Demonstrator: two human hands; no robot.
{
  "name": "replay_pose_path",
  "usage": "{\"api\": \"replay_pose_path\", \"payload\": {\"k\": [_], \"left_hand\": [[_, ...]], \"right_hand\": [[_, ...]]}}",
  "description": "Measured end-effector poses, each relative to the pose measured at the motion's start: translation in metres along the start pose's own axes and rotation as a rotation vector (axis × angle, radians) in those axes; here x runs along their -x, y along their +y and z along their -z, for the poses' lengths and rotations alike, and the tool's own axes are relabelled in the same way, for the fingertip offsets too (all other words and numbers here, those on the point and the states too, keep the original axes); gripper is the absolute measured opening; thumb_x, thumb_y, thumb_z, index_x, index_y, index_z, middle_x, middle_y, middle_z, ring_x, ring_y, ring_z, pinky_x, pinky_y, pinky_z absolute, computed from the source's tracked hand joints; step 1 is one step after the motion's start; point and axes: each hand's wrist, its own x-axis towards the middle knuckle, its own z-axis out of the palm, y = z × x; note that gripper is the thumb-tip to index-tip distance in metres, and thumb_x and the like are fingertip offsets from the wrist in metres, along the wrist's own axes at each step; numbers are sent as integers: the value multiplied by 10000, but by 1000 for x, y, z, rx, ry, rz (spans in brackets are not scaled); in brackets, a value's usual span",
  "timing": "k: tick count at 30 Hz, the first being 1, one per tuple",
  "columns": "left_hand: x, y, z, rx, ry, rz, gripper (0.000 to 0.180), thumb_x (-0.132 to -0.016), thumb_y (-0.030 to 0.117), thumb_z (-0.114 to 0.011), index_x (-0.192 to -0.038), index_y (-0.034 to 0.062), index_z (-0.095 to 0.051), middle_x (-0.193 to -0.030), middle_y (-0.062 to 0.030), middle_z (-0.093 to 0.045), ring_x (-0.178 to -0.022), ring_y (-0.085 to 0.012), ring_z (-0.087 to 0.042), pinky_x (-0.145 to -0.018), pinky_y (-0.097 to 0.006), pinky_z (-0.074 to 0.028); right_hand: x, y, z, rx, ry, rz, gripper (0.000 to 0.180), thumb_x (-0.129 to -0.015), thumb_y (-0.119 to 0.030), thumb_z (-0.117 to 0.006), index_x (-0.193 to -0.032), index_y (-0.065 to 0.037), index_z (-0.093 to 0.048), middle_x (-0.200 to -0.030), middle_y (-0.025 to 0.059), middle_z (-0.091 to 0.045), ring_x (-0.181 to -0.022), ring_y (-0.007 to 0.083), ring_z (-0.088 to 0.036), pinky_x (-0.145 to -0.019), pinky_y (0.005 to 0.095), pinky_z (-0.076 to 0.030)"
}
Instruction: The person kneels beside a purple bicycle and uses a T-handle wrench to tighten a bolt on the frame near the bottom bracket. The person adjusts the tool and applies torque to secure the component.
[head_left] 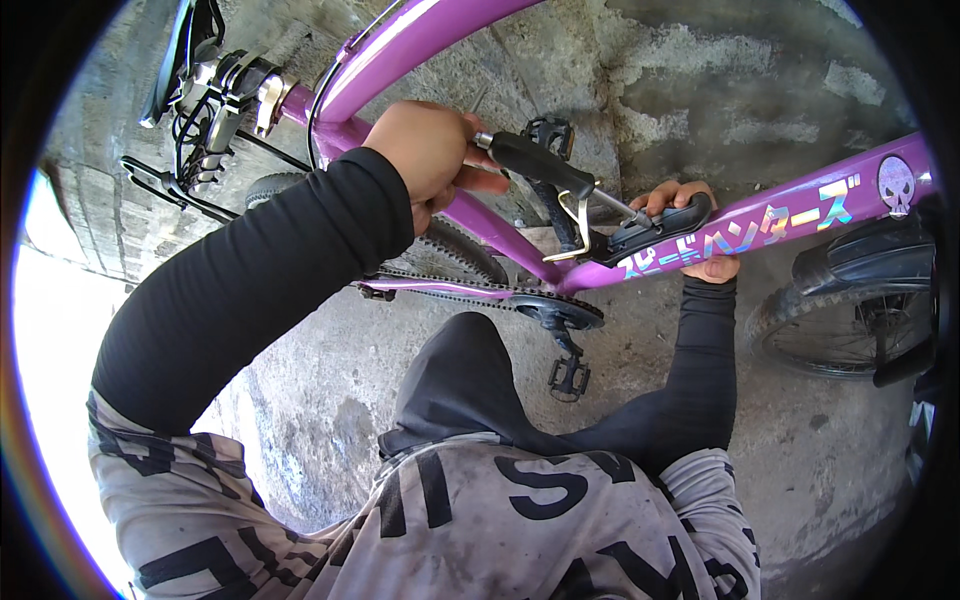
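Observation:
A purple bicycle frame lies across the view in front of me. My left hand is closed at the rear end of a black-handled screwdriver, whose metal shaft points down toward the frame. That shaft meets a black holder, probably a bottle cage, set along the frame's down tube. With its fingers above and thumb below, my right hand wraps the tube and the holder. A pale bent metal piece stands beside the shaft. The screwdriver's tip is hidden.
Below the frame are the crank and chainring with a pedal; another pedal is beyond. The front wheel stands at right, the saddle at upper left. Rough concrete ground surrounds the bicycle.

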Motion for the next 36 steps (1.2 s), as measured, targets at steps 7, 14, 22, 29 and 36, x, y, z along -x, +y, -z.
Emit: {"api": "replay_pose_path", "payload": {"k": [7,14,22,29,36], "left_hand": [[-2,18,1,-96,-39,161,225,-965,137,-361,-1100,-26,-438,-847,-183,-673,-517,-148,-603,-298,-195,-287],[-6,25,10,-377,-155,113,304,-941,155,-321,-1030,-80,-492,-894,-203,-675,-500,-166,-585,-324,-243,-315],[-10,22,15,-78,-213,185,303,-964,147,-338,-1156,-69,-428,-736,-218,-629,-421,-160,-533,-293,-216,-322],[-16,7,24,99,-290,195,308,-977,155,-306,-1160,-52,-440,-608,-146,-565,-372,-121,-448,-286,-215,-289],[-17,2,23,32,-281,59,302,-954,186,-353,-1090,-52,-481,-516,-120,-518,-307,-138,-407,-286,-242,-267]], "right_hand": [[2,1,-1,9,19,-19,692,-546,-307,-775,-1122,-53,-490,-1073,187,-544,-1134,388,-506,-982,520,-405],[-10,-23,-29,-29,191,119,698,-710,-512,-686,-1198,-64,-465,-1124,198,-544,-1179,391,-481,-988,500,-407],[5,-57,-8,362,1210,428,592,-882,-525,-380,-1156,-24,-535,-986,158,-588,-904,273,-563,-832,443,-442],[-28,-65,-67,446,1077,345,595,-909,-493,-340,-1244,-13,-447,-1051,196,-582,-1044,289,-552,-835,391,-464],[-66,-49,-137,1470,585,1051,529,-834,-203,-625,-1263,34,-425,-1244,204,-506,-1150,298,-500,-996,466,-382]]}}
